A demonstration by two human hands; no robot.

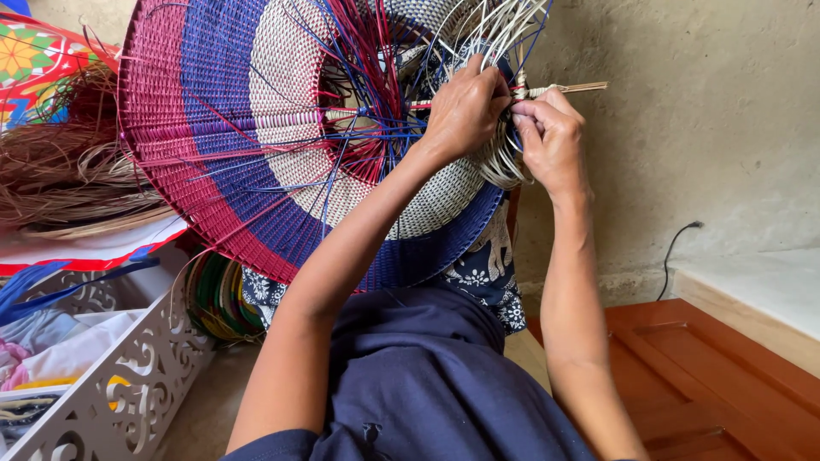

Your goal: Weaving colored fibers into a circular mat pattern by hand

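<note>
A white openwork basket sits at the lower left, beside coiled coloured strands. Above the lap, the round woven panel stands tilted, banded red, blue and cream. Left hand is closed over its loose cream strands. Right hand pinches the same strands beside a bundled core. Dry fibre lies at far left.

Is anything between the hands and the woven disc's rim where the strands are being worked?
Nothing visible. The left hand and right hand already grip the pale loose strands at the rim of the woven disc.
</note>
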